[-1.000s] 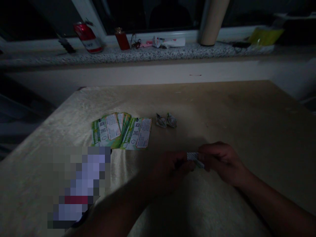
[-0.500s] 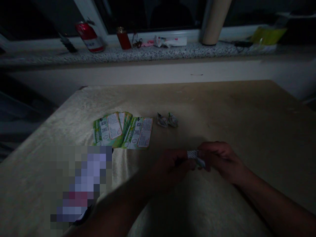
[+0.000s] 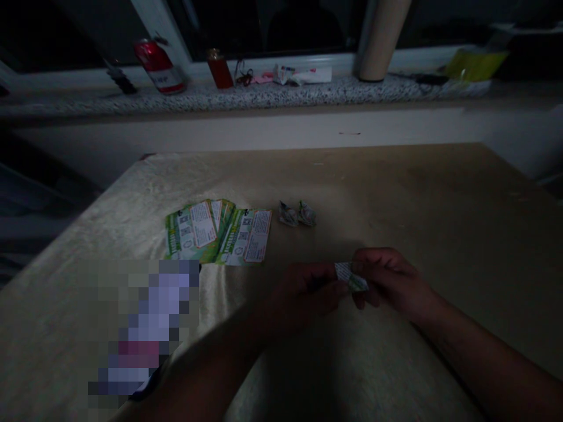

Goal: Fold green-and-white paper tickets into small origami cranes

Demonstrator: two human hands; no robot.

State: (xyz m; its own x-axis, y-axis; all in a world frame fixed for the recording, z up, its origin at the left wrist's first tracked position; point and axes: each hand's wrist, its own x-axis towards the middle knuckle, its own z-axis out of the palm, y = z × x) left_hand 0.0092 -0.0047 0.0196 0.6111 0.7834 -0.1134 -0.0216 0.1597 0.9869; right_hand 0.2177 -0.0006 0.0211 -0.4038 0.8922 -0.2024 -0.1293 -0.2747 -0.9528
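Observation:
A small folded piece of printed paper (image 3: pixel 352 277), white with green, is pinched between my two hands above the table. My left hand (image 3: pixel 310 290) grips its left side, thumb and fingers closed. My right hand (image 3: pixel 387 278) has the right side, fingertips pressed on it. Beyond my hands stand two small folded paper shapes, a left one (image 3: pixel 288 214) and a right one (image 3: pixel 307 214), side by side. To their left lies a fan of green printed leaflets (image 3: pixel 244 237), text side up. Dim light hides the finer folds.
A blurred-out oblong object (image 3: pixel 153 322) lies on the cloth-covered table (image 3: pixel 396 193) beside my left forearm. Along the granite sill (image 3: pixel 264 99) stand a red can (image 3: pixel 158 67), a red lighter (image 3: pixel 220 69), a crumpled tube (image 3: pixel 303 75) and a tan cylinder (image 3: pixel 382 44).
The folded paper has turned slightly in my fingers and shows more of its printed face. My right fingers have shifted a little on it. Everything on the table stays put.

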